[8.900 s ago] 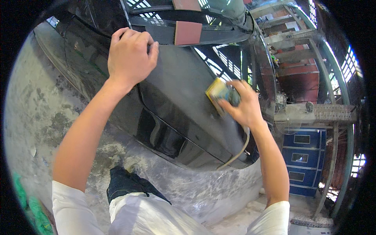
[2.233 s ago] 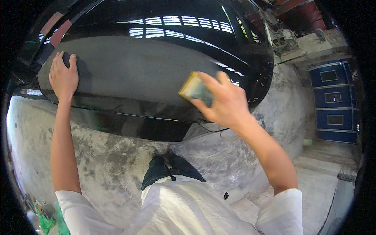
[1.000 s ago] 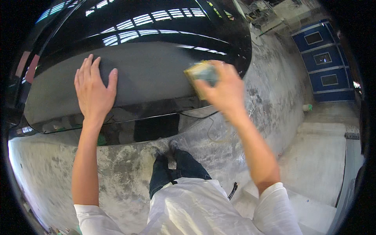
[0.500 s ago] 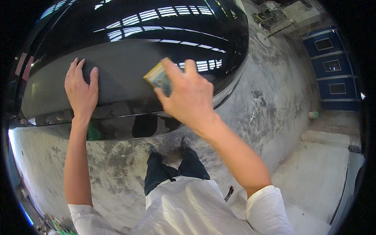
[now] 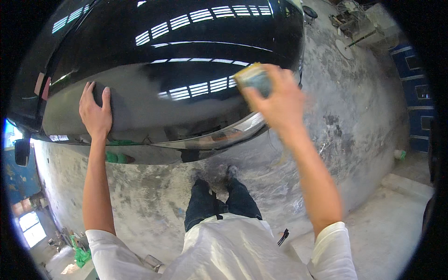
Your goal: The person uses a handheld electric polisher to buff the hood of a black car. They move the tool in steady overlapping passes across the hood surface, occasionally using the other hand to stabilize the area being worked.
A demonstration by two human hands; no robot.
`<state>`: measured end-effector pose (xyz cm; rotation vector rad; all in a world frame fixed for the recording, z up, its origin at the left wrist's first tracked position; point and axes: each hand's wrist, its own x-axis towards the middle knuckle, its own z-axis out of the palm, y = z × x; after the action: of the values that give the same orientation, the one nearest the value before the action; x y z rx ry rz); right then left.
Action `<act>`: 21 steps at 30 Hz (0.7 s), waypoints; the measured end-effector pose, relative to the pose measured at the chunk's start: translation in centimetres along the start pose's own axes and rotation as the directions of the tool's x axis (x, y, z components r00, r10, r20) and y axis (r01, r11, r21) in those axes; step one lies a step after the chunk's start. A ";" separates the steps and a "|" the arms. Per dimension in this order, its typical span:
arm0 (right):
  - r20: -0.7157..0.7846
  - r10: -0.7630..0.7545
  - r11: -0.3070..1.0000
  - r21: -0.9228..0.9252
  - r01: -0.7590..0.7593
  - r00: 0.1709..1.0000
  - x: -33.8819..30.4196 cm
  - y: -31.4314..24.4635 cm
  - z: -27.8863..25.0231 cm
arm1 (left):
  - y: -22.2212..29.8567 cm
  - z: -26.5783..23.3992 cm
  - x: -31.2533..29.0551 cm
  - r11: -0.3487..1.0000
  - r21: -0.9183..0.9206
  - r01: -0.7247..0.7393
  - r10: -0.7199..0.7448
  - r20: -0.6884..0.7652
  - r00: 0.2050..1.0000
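A black car hood (image 5: 186,51) fills the upper part of the view, glossy with bright window reflections. A dull grey, matte patch (image 5: 135,109) covers its near left part. My left hand (image 5: 96,114) lies flat on this patch near the hood's edge, fingers stretched and partly apart. In my right hand (image 5: 283,102), blurred by motion, is a flat yellow-edged sanding pad (image 5: 253,80) with a bluish face. The fingers are closed round it at the glossy right part of the hood, above the headlight (image 5: 245,126). The pad's underside is hidden.
A worn grey concrete floor (image 5: 345,135) surrounds the car. Blue panels with small windows (image 5: 415,93) stand at the right. Pink tape pieces (image 5: 43,86) and a side mirror (image 5: 22,152) are at the left. Green material (image 5: 80,252) lies lower left.
My right hand has swept rightward with the sanding pad, from the matte patch's edge onto the glossy right part. My left hand stays on the hood. The whole view has shifted somewhat.
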<state>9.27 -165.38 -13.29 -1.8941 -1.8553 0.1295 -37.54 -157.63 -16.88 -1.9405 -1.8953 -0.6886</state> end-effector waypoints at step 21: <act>-0.053 0.050 0.998 0.031 -0.049 0.997 5.0 6.7 -1.2 | -1.2 0.4 -0.4 0.999 -0.034 0.041 -0.041 -0.021 0.999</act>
<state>16.31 -160.69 -13.59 -1.9057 -1.7625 0.1204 -38.71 -157.70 -17.55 -1.9109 -1.9274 -0.7549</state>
